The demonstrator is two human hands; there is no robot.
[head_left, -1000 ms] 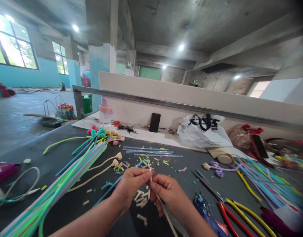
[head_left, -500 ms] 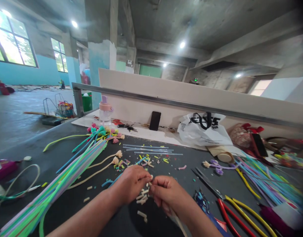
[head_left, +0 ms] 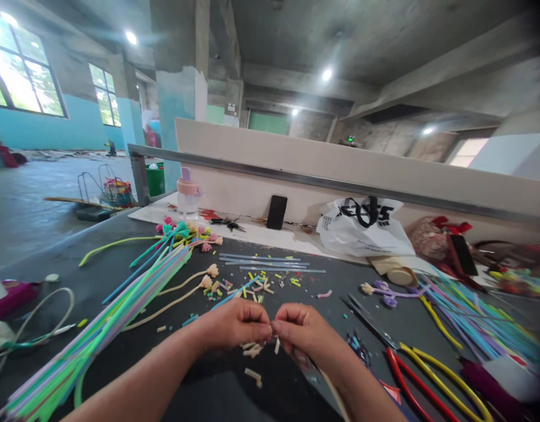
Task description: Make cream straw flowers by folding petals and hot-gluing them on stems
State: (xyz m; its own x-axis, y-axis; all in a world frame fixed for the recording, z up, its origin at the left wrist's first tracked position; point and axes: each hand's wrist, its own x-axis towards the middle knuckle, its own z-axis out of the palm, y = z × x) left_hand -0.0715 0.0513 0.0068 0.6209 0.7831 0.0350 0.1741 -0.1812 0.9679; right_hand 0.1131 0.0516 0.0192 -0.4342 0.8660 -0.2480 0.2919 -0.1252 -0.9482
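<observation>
My left hand (head_left: 239, 322) and my right hand (head_left: 307, 334) meet fingertip to fingertip above the dark table, both pinched. A cream pipe cleaner (head_left: 334, 391) trails down from under my right hand, which grips it. Whatever my left fingertips pinch is too small and covered to make out. A short cream piece (head_left: 277, 346) shows just under the right fingers. Below the hands lie cut cream bits (head_left: 252, 373). To the left are two cream stems with fluffy ends (head_left: 206, 283) and a thick bundle of green and purple pipe cleaners (head_left: 120, 325).
Red-handled scissors or pliers (head_left: 410, 381) and a yellow-handled tool (head_left: 445, 375) lie at right, near more pipe cleaners (head_left: 472, 316). Clear sticks (head_left: 270, 265) and coloured scraps lie ahead. Behind stand a bottle (head_left: 188, 196), a phone (head_left: 276, 212) and a white bag (head_left: 362, 231).
My left hand has lowered and turned slightly, its fingers curling closer in. The right hand has shifted a little rightward and up. A short cream piece now shows beneath the right fingers.
</observation>
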